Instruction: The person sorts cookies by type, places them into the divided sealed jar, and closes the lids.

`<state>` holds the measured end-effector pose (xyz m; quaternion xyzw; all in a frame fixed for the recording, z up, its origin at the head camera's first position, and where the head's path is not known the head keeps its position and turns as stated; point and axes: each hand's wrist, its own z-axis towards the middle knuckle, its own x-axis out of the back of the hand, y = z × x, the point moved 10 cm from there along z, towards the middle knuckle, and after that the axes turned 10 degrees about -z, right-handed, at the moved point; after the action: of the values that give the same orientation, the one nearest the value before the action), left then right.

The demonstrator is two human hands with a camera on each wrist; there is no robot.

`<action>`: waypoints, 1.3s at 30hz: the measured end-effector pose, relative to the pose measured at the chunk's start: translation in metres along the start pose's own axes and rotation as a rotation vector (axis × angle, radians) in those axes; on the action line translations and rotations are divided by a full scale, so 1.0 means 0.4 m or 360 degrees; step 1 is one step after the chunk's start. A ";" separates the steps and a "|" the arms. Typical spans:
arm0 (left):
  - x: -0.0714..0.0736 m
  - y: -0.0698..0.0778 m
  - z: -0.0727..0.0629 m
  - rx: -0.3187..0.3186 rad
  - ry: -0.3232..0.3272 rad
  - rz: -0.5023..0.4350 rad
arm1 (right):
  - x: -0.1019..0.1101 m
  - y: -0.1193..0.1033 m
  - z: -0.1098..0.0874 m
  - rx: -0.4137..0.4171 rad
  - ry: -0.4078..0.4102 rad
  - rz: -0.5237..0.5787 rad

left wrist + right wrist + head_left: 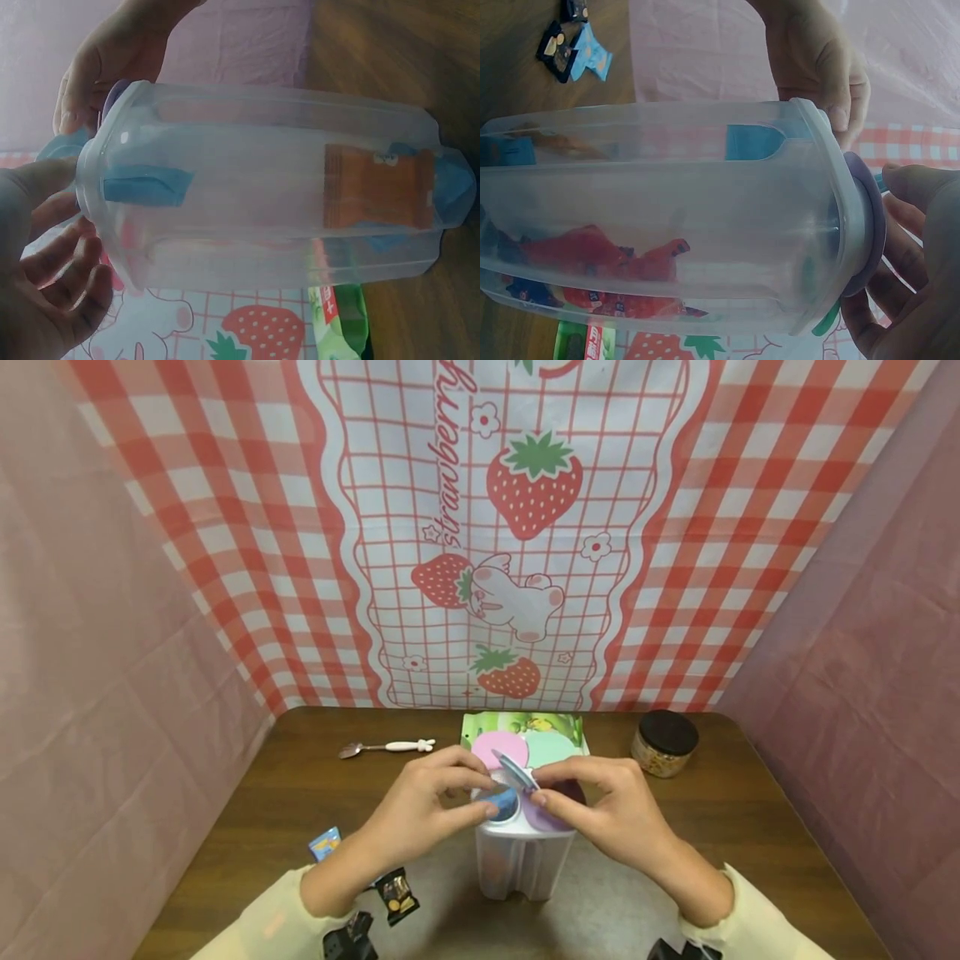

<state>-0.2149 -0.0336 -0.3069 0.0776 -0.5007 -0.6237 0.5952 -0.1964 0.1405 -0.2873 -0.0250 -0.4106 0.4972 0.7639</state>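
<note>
While the right hand (615, 806) tilts the pale blue lid (515, 771) up, the left hand (420, 797) works at the open mouth of the clear container (521, 864), where a blue packet (504, 804) stands upright at the rim (517, 833). To do this well, I would hold the lid back from the opening — well out of the packet's path — and lower the packet straight, without snagging an edge, freeing the fingertips before any closing. The left thumb and index finger are nearly together and seem to pinch the packet's top, though the contact is partly hidden. The right thumb and index finger are closed on the lid's edge, beside the purple lid (538, 818).
</note>
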 end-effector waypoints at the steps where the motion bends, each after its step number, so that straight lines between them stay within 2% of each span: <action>1: -0.002 -0.003 -0.001 0.0014 -0.0022 0.0010 | 0.000 0.000 0.000 0.0001 -0.0001 0.0001; 8: -0.012 -0.006 -0.014 0.0003 -0.0121 0.0099 | -0.002 0.002 -0.002 -0.0007 -0.0015 -0.0001; 12: -0.015 -0.004 -0.019 -0.0024 -0.0139 0.0096 | -0.005 0.007 -0.004 -0.0044 -0.0034 -0.0008; 19: -0.022 -0.001 -0.022 -0.0047 -0.0149 0.0165 | -0.003 0.004 -0.004 -0.0024 -0.0017 -0.0018; 26: -0.017 -0.006 -0.027 0.0001 -0.0142 0.0090 | -0.005 0.010 -0.006 -0.0087 -0.0040 -0.0025; 31: 0.009 -0.020 -0.044 0.0062 -0.0085 -0.0029 | -0.004 0.008 -0.006 -0.0052 -0.0014 -0.0021; 35: 0.047 -0.040 -0.072 0.0083 -0.0003 -0.0015 | -0.002 0.005 -0.002 -0.0024 0.0007 -0.0024; 39: 0.089 -0.082 -0.111 0.0159 0.0065 0.0024 | 0.000 0.005 0.002 -0.0046 -0.0004 -0.0033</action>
<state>-0.2159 -0.0933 -0.3341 0.1161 -0.5196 -0.5917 0.6053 -0.1984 0.1412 -0.2877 -0.0311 -0.4190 0.4834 0.7680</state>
